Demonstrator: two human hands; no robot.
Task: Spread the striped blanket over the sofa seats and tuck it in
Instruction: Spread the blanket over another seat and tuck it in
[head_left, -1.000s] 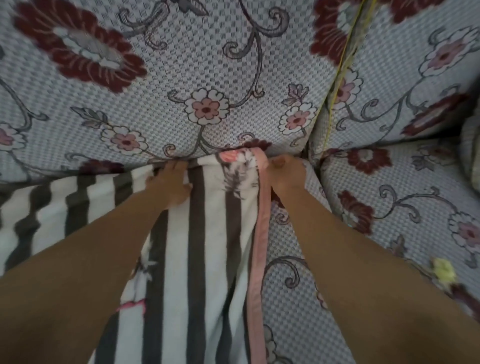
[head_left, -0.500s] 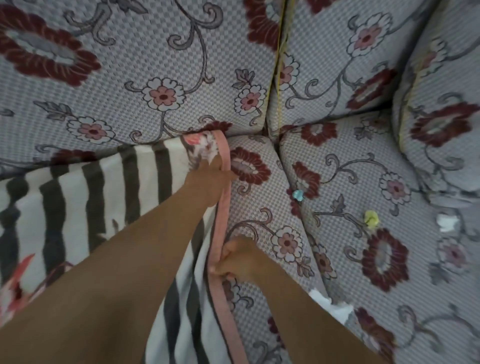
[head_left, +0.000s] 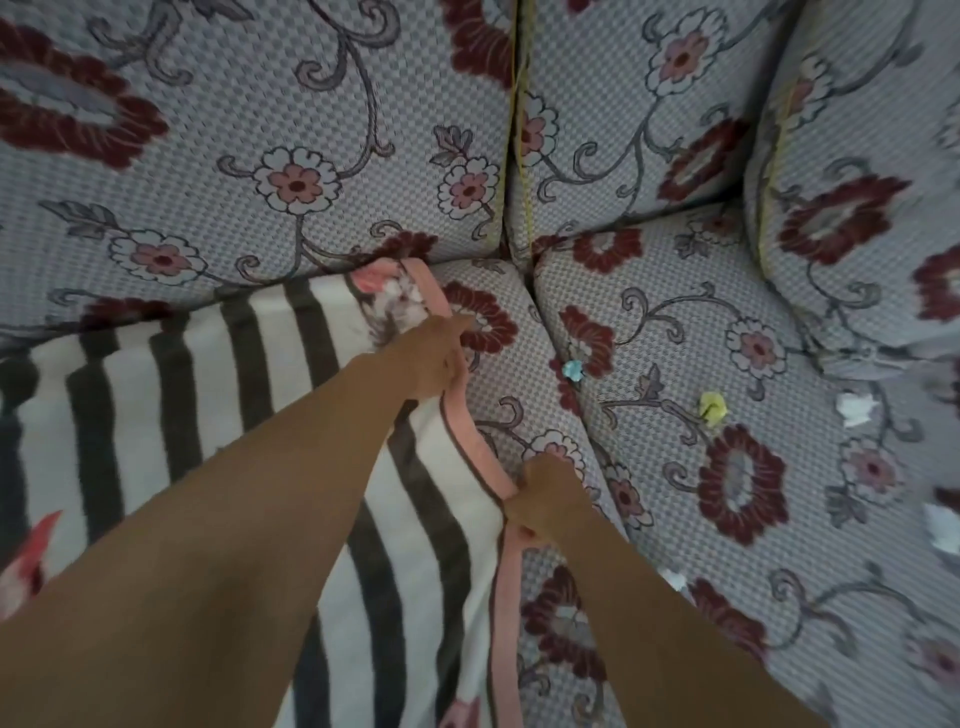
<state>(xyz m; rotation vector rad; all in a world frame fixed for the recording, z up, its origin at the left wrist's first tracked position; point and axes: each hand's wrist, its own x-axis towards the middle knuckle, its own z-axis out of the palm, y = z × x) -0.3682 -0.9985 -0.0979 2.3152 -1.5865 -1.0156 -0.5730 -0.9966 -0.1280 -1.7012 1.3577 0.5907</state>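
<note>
The striped blanket (head_left: 249, 395), white with dark bands and a pink border, lies across the left sofa seat, its far corner pushed against the back cushion. My left hand (head_left: 434, 358) grips the pink border near that far corner. Lower down, my right hand (head_left: 545, 496) pinches the same border closer to me, lifting it slightly off the seat. The floral grey sofa seat (head_left: 519, 395) shows bare just right of the border.
The right sofa seat (head_left: 779, 551) carries small paper scraps: a blue one (head_left: 573, 370), a yellow one (head_left: 711, 408) and white ones (head_left: 856, 409). Back cushions (head_left: 270, 171) rise behind, and a side cushion (head_left: 857, 208) stands at the right.
My right hand came away from the back crease and moved toward me along the pink border, now pinching it. My left hand shifted right onto the border. The view swung to the right.
</note>
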